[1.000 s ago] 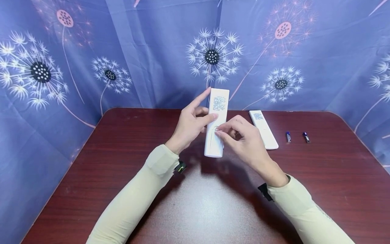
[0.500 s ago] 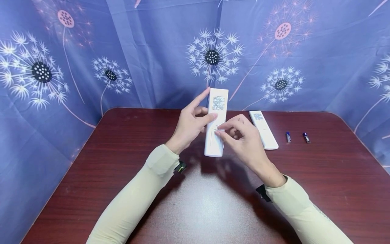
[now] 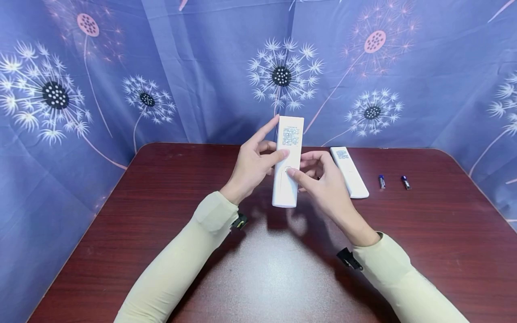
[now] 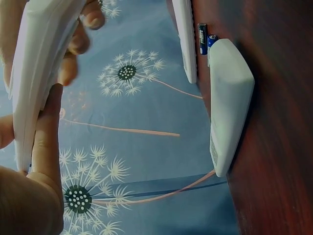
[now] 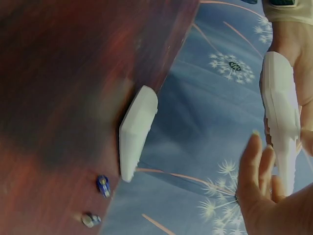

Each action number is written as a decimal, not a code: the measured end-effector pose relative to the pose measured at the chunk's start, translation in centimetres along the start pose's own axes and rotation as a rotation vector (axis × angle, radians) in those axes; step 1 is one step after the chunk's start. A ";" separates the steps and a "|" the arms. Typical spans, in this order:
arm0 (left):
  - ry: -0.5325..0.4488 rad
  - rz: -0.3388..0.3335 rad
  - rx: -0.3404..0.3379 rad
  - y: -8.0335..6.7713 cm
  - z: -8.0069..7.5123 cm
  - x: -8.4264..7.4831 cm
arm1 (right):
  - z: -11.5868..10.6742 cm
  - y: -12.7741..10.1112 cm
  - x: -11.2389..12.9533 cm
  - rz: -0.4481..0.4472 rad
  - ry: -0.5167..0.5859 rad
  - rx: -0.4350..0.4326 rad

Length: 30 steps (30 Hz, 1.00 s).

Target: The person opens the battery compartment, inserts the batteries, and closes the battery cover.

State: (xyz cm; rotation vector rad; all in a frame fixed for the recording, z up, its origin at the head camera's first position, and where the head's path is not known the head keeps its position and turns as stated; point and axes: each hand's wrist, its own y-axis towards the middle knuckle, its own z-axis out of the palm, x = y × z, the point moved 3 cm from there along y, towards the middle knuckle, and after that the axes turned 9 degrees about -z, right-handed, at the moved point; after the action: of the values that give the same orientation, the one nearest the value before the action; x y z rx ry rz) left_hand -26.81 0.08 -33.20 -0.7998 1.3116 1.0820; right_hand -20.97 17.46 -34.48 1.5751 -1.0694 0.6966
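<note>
My left hand (image 3: pixel 269 150) holds a white remote (image 3: pixel 287 188) upright above the table, its labelled back facing me; the index finger lies along its left edge and the thumb across the back. My right hand (image 3: pixel 303 168) pinches the same remote lower down, with the thumb pressed on the battery cover and the fingers curled behind the right edge. In the left wrist view the held remote (image 4: pixel 36 73) shows edge-on. In the right wrist view the held remote (image 5: pixel 281 107) stands beside my right fingers (image 5: pixel 254 166).
A second white remote (image 3: pixel 349 172) lies face down on the dark red table (image 3: pixel 258 269), just right of my hands. Two small batteries (image 3: pixel 381 181) (image 3: pixel 405 181) lie further right. A blue dandelion-print curtain (image 3: pixel 121 89) closes off the back and sides.
My right hand has gone from a fingertip pinch at the cover's notch to the thumb pressed on the cover, fingers now behind the remote. The left hand and remote have barely moved.
</note>
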 end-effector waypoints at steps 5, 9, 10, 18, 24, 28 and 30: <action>0.016 0.007 -0.003 -0.1 0.1 -0.1 | -0.1 0.0 -0.2 0.099 0.048 0.052; 0.023 0.018 0.000 -0.2 0.2 -0.2 | -0.1 0.0 -0.2 0.091 0.056 0.054; 0.024 0.021 0.000 -0.2 0.2 -0.2 | -0.2 0.0 -0.2 0.087 0.056 0.053; 0.039 0.015 0.005 -0.4 0.2 -0.5 | -0.2 -0.1 -0.2 0.066 0.055 0.037; 0.035 0.016 0.010 -0.4 0.3 -0.5 | -0.2 -0.1 -0.2 0.061 0.063 0.033; 0.041 0.016 0.008 -0.4 0.3 -0.5 | -0.3 -0.1 -0.2 0.066 0.069 0.032; 0.046 0.014 0.005 -0.4 0.3 -0.4 | -0.3 0.0 -0.2 0.067 0.069 0.032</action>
State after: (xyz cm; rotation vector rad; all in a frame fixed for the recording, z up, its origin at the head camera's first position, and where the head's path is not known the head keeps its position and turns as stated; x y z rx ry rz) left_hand -26.26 0.17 -32.78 -0.8173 1.3591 1.0767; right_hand -20.98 17.84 -34.58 1.5363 -1.0688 0.8118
